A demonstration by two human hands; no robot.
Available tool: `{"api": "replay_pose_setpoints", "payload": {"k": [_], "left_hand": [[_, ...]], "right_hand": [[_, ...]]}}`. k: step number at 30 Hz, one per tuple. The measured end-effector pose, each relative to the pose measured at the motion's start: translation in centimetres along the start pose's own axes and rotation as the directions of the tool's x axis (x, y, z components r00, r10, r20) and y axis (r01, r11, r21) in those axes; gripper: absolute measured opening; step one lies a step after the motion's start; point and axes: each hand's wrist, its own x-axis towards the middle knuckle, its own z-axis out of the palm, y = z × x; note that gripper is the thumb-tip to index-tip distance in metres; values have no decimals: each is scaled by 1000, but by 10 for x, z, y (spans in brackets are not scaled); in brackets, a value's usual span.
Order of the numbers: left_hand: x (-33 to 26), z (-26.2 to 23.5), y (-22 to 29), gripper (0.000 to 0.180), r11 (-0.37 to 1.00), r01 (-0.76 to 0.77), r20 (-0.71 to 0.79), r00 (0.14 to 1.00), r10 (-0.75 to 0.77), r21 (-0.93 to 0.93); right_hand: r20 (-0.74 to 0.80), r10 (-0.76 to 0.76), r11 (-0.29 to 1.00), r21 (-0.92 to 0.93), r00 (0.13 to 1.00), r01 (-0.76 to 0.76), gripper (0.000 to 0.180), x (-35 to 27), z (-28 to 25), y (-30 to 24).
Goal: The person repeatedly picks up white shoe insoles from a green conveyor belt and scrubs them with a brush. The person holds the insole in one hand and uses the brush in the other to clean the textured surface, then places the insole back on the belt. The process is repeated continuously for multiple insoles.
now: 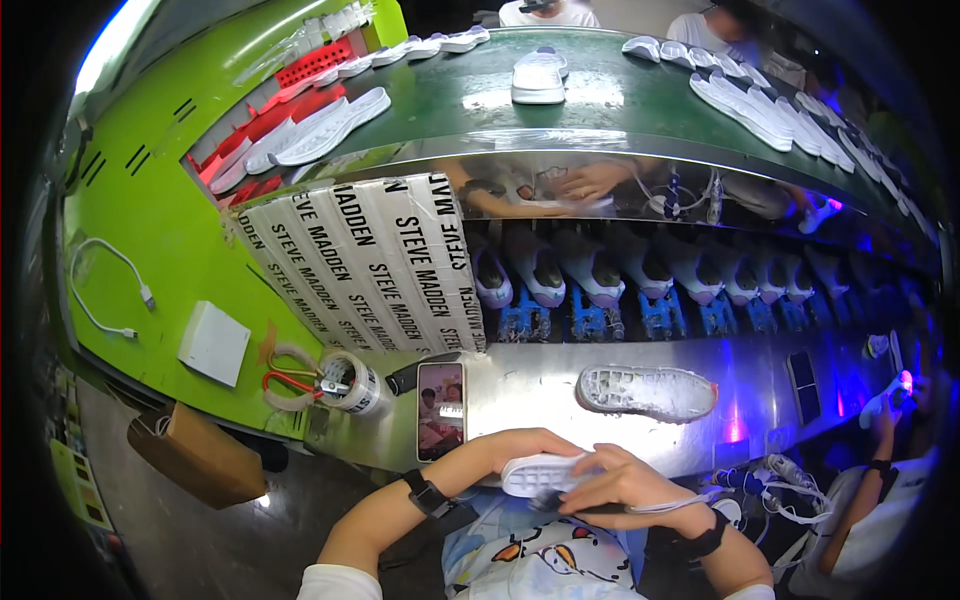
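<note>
A white shoe sole [530, 476], its recessed grid side up, is held above my lap at the front edge of the metal bench. My left hand [522, 443] is closed around its far side. From the right, my right hand [628, 482] bends over the sole, fingers closed on a small dark, brush-like thing [547, 500] at its near edge; its exact kind is too blurred to tell. A thin white cable [672, 506] runs along my right hand. Beyond my hands, another shoe sole [648, 393] lies grid side up on the bench.
A phone [441, 412], tape-ringed cup [352, 385] and orange-handled scissors [285, 385] sit left, before a printed cardboard sheet [365, 265]. Several shoes [600, 270] stand on a lower rack. A green conveyor [450, 100] carries soles. A person's arm [868, 490] works at right.
</note>
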Motion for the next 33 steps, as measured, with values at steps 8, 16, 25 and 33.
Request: {"api": "replay_pose_setpoints", "payload": {"k": [8, 16, 25, 33], "left_hand": [[5, 51, -18, 57, 601, -673, -166, 714, 681, -431], [26, 43, -29, 56, 319, -383, 1, 638, 770, -867], [11, 45, 4, 75, 397, -523, -133, 714, 687, -755], [-8, 36, 21, 67, 587, -587, -8, 711, 703, -557]], "right_hand": [[-347, 538, 752, 609, 768, -252, 22, 3, 2, -5], [-501, 240, 968, 187, 832, -167, 22, 20, 46, -11], [-177, 540, 663, 691, 822, -287, 19, 15, 35, -17], [-169, 587, 576, 774, 792, -262, 22, 16, 10, -15]]}}
